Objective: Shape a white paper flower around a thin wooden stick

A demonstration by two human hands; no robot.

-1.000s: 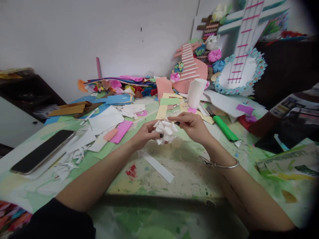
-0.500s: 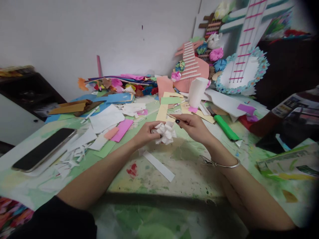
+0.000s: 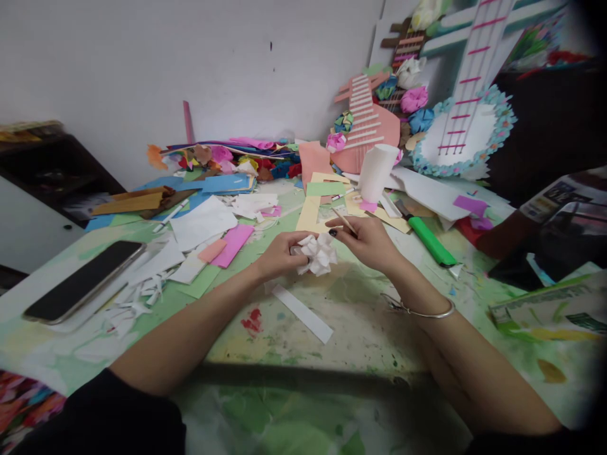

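Note:
My left hand (image 3: 283,256) is closed on a white paper flower (image 3: 318,254) with many folded petals, held just above the table. Beside it, my right hand (image 3: 370,241) pinches a thin wooden stick (image 3: 344,221) that slants up and to the left. Its fingertips are close to the petals; whether they touch, I cannot tell. A white paper strip (image 3: 303,314) lies flat on the table below the flower.
A green utility knife (image 3: 430,241) lies to the right, near an upright white paper roll (image 3: 377,174). A phone (image 3: 85,281) and paper scraps (image 3: 203,224) cover the left. Paper instruments (image 3: 370,129) lean on the wall behind. A carton (image 3: 550,309) stands at right.
The stick has turned steeper in my right hand, and its fingers have shifted slightly. The flower has tilted a little to the right in my left hand.

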